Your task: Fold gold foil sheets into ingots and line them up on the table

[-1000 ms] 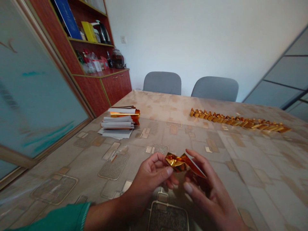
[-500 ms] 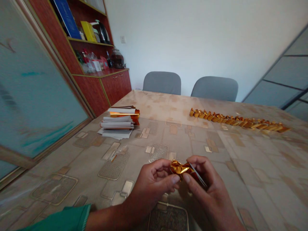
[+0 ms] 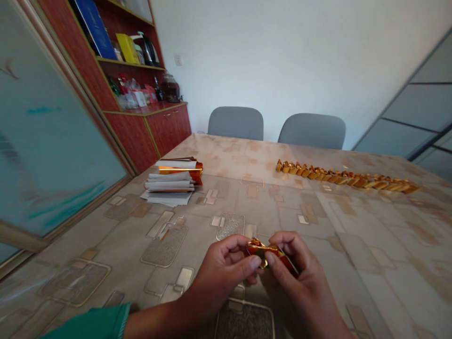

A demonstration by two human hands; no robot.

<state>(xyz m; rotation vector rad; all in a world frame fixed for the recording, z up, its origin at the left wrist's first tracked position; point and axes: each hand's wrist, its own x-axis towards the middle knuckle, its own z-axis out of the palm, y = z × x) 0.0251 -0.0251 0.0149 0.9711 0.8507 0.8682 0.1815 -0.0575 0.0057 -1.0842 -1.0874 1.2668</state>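
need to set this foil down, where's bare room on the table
Bare table cover lies right of the right hand, below the row of gold foil pieces. Another patch sits between that row and the paper stack, above the left hand. It's crowded at the stack, along the row, and around the foil in your hands.

Foil [image 3: 264,249] glossy, crinkled, gold/orange; paper sheets [image 3: 168,183] matt white; tablecloth [image 3: 116,235] smooth w/ sheen.

light: soft, even | shadows: faint | glare: gold foil [image 3: 264,251] | edges: warped
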